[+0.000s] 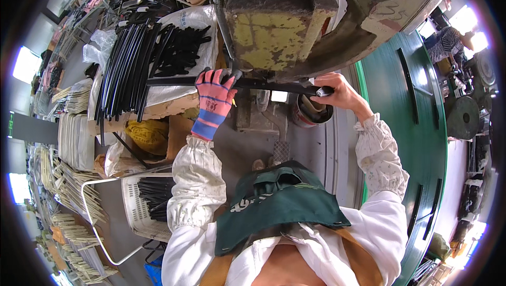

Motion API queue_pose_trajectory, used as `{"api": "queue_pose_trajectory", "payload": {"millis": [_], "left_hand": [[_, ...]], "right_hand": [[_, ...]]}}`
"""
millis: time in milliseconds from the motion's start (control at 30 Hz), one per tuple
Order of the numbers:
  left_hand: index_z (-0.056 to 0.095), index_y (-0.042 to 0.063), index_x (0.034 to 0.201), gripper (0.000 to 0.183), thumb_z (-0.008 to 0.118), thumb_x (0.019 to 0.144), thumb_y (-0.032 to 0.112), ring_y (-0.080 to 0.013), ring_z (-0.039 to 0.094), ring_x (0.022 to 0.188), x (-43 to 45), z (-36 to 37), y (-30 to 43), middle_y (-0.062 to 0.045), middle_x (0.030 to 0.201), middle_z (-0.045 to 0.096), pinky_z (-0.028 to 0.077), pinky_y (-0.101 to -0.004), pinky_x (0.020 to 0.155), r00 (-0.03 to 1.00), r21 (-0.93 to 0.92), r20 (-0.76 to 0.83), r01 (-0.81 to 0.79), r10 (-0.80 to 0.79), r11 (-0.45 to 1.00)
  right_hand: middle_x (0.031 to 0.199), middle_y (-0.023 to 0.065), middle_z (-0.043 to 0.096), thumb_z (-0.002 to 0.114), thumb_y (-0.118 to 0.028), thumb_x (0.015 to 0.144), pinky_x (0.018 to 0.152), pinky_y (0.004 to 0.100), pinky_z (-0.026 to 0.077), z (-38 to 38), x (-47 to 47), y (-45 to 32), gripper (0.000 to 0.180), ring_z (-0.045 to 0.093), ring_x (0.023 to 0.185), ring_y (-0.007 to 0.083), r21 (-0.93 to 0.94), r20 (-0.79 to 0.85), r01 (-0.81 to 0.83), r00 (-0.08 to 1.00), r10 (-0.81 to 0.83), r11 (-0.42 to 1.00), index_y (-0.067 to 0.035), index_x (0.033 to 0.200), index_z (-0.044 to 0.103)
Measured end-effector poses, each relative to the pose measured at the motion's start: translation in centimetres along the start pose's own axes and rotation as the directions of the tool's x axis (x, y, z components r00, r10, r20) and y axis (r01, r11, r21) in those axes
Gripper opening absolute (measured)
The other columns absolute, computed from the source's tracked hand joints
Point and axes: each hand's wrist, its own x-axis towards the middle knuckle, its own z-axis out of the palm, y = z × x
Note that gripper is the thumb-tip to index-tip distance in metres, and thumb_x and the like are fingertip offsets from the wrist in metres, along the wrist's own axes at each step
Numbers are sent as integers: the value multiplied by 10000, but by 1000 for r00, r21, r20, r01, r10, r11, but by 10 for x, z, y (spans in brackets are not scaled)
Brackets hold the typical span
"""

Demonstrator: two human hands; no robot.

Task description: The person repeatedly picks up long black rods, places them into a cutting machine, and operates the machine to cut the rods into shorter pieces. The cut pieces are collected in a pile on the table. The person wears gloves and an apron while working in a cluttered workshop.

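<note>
A long black tube (284,86) lies level across the front of a worn, yellow-painted machine (269,37), which looks like a press. My left hand (213,94), in a pink and blue glove with dark fingertips, grips the tube left of the machine head. At the tube's right end, my bare right hand (338,88) has its fingers and thumb around it, close to the open metal-edged end. The machine hides where the tube meets its tooling. To the left, many black tubes (126,68) lie side by side, next to shorter black parts (182,48) on white sheeting.
Below the machine are a foot pedal (281,150) and a bucket (312,119) holding scraps. A white plastic basket (132,207) of black pieces stands at lower left, by a bent white rod frame (89,215). On the right, a green table (389,135) carries black frames (409,84).
</note>
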Motion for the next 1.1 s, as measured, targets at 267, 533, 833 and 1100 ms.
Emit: {"api": "queue_pose_trajectory", "payload": {"millis": [267, 533, 833, 1100], "left_hand": [[677, 183, 1046, 391, 695, 660, 239, -337, 478, 1095, -1, -1, 11, -150, 1141, 555, 333, -494, 917, 994, 44, 65, 85, -88, 995], [687, 266, 1063, 352, 667, 712, 289, -300, 485, 1083, -1, 7, 10, -122, 1126, 577, 321, -462, 905, 968, 188, 222, 73, -115, 979], [680, 117, 1027, 357, 691, 709, 279, -352, 477, 1073, -7, -6, 33, -153, 1142, 566, 319, -505, 934, 997, 82, -16, 83, -82, 993], [679, -7, 844, 152, 733, 788, 123, -180, 589, 638, -32, -29, 137, -87, 724, 653, 474, -306, 627, 863, -686, 345, 500, -369, 528]], "right_hand": [[999, 68, 703, 775, -57, 703, 859, 257, 471, -11, 15, 21, 434, 598, 915, 100, 343, 160, -267, 961, 225, 900, -16, 1119, 658], [984, 100, 668, 808, -153, 683, 794, 305, 499, 1, 13, 31, 488, 617, 881, 201, 16, 172, -204, 965, 199, 979, -47, 1136, 659], [827, 77, 510, 303, -603, 955, 618, 271, 420, 57, -17, -59, 584, 497, 705, 202, 998, 46, -65, 854, 518, 18, -58, 856, 489], [962, 56, 567, 431, -468, 977, 830, 310, 454, 109, -11, -56, 461, 547, 916, 167, 944, 267, -325, 856, 442, 57, -25, 1023, 552]]}}
